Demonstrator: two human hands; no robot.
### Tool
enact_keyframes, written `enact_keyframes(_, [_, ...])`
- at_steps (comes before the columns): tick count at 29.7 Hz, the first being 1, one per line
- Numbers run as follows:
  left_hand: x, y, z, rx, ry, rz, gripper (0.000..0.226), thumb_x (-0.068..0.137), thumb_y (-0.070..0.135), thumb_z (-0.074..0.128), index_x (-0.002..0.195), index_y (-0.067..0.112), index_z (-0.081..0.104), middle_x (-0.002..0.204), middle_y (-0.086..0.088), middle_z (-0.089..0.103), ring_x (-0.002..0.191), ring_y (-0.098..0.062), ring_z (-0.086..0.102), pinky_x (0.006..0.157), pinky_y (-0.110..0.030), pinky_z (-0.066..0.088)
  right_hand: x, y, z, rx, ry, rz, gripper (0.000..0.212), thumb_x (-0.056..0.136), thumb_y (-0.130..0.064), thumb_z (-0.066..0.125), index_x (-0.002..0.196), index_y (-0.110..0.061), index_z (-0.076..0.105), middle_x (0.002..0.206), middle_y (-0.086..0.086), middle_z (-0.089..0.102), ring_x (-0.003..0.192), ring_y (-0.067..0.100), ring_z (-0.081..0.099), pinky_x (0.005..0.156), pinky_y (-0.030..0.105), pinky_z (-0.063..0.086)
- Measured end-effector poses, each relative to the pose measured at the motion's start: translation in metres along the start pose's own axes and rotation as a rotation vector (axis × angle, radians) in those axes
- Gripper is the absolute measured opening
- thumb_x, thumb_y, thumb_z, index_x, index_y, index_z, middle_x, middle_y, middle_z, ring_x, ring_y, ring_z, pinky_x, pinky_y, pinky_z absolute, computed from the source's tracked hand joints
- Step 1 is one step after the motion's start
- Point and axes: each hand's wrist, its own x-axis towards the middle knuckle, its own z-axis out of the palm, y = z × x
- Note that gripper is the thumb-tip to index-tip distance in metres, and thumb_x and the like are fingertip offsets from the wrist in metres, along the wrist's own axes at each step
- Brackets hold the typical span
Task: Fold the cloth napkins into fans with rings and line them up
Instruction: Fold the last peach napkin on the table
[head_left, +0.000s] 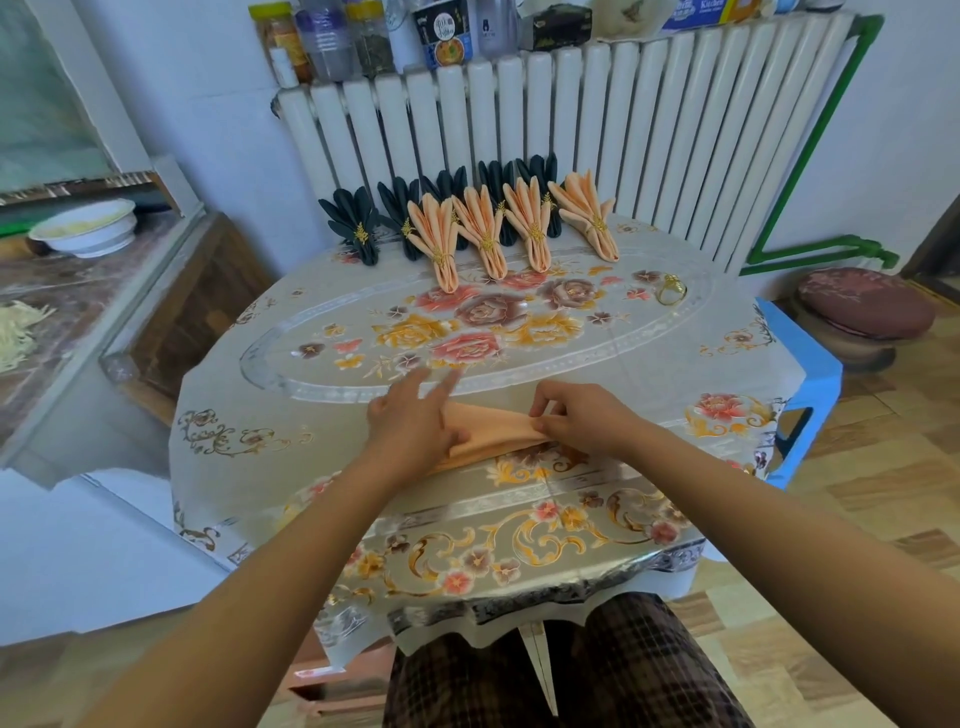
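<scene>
A peach cloth napkin (491, 434) lies pleated into a narrow strip near the table's front. My left hand (415, 421) presses its left end with the thumb, the other fingers straight and lifted. My right hand (576, 415) pinches the pleats at its right end. At the back edge stand several finished peach fans (485, 234) in gold rings, with several dark fans (358, 223) in a row behind and to their left. A loose gold ring (671, 291) lies at the right of the table.
The table wears a floral plastic cover (467, 332). A white radiator (571, 140) stands behind it with jars and boxes on top. A counter with a white bowl (85, 228) is at the left. A blue stool (800, 395) and a cushioned stool (862, 306) sit to the right.
</scene>
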Motion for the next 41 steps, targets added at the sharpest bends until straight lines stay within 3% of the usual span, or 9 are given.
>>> enact_keyframes(2, [-0.001,0.005,0.001,0.164,0.064,0.303,0.051,0.1,0.029,0.042,0.148,0.037,0.027,0.16,0.004,0.011,0.147,-0.013,0.01,0.115,-0.04,-0.003,0.002,-0.001,-0.002,-0.029,-0.025,-0.003,0.003,0.089,-0.028,0.06,0.091,-0.027,0.057,0.09,-0.004,0.056,0.081,0.014,0.052,0.07,0.026,0.041])
enact_keyframes(4, [-0.002,0.006,0.006,0.15,0.015,0.462,0.047,0.103,0.021,0.031,0.149,0.031,0.028,0.159,0.008,0.016,0.146,-0.008,0.013,0.116,-0.032,-0.006,0.004,-0.003,-0.003,-0.06,-0.034,-0.006,0.004,0.09,-0.028,0.06,0.092,-0.027,0.057,0.09,-0.004,0.057,0.081,0.014,0.053,0.07,0.026,0.04])
enact_keyframes(9, [-0.003,-0.003,0.028,-0.055,-0.118,0.484,0.068,0.087,0.05,0.0,0.151,0.028,0.012,0.158,0.008,0.001,0.146,-0.007,-0.001,0.111,-0.018,-0.014,0.003,0.003,0.007,0.013,0.047,-0.004,0.008,0.088,-0.026,0.062,0.095,-0.024,0.06,0.096,-0.005,0.051,0.083,0.011,0.052,0.074,0.025,0.042])
enact_keyframes(17, [-0.006,-0.007,0.038,-0.001,-0.114,0.477,0.077,0.084,0.068,-0.007,0.151,0.031,0.0,0.15,0.015,-0.016,0.138,0.002,-0.017,0.108,-0.016,-0.021,-0.015,0.025,0.017,0.34,0.308,0.101,0.005,0.083,-0.015,0.07,0.082,-0.02,0.071,0.08,-0.003,0.065,0.067,0.009,0.054,0.057,0.012,0.04])
enact_keyframes(22, [-0.005,-0.006,0.039,-0.003,-0.099,0.489,0.075,0.079,0.064,-0.011,0.147,0.033,-0.006,0.15,0.014,-0.017,0.137,0.001,-0.018,0.104,-0.012,-0.025,-0.016,0.039,0.011,0.2,0.303,0.159,0.005,0.084,-0.027,0.069,0.08,-0.027,0.073,0.074,-0.018,0.061,0.082,0.012,0.055,0.085,0.038,0.043])
enact_keyframes(25, [-0.004,-0.004,0.039,-0.019,-0.109,0.479,0.076,0.082,0.064,-0.007,0.15,0.031,-0.001,0.15,0.014,-0.016,0.137,0.002,-0.018,0.105,-0.013,-0.023,-0.018,0.037,0.013,0.034,0.383,0.11,0.008,0.086,-0.024,0.067,0.085,-0.025,0.075,0.081,-0.009,0.063,0.091,0.019,0.051,0.083,0.035,0.031])
enact_keyframes(28, [-0.003,-0.004,0.036,-0.001,-0.115,0.468,0.056,0.101,0.05,0.015,0.151,0.029,0.004,0.157,0.008,-0.009,0.144,-0.005,-0.011,0.108,-0.016,-0.019,-0.017,0.029,0.021,-0.193,0.555,-0.217,0.012,0.078,-0.013,0.069,0.086,-0.019,0.076,0.082,-0.002,0.066,0.087,0.021,0.048,0.076,0.033,0.027])
enact_keyframes(31, [-0.002,-0.001,0.03,0.014,-0.153,0.464,0.053,0.105,0.034,0.028,0.152,0.024,0.007,0.16,0.002,-0.004,0.147,-0.011,-0.004,0.112,-0.02,-0.012,-0.016,0.023,0.028,-0.179,0.45,-0.454,0.018,0.073,-0.016,0.071,0.09,-0.015,0.076,0.085,-0.001,0.069,0.084,0.017,0.049,0.072,0.032,0.041])
enact_keyframes(41, [0.007,0.02,0.003,0.177,-0.182,0.483,0.05,0.101,0.026,0.038,0.149,0.016,0.032,0.156,-0.004,0.028,0.138,-0.019,0.034,0.11,-0.03,0.029,-0.003,0.018,0.012,-0.335,0.27,-0.575,0.024,0.059,-0.014,0.086,0.081,-0.013,0.077,0.072,0.001,0.07,0.064,0.021,0.064,0.065,0.028,0.052])
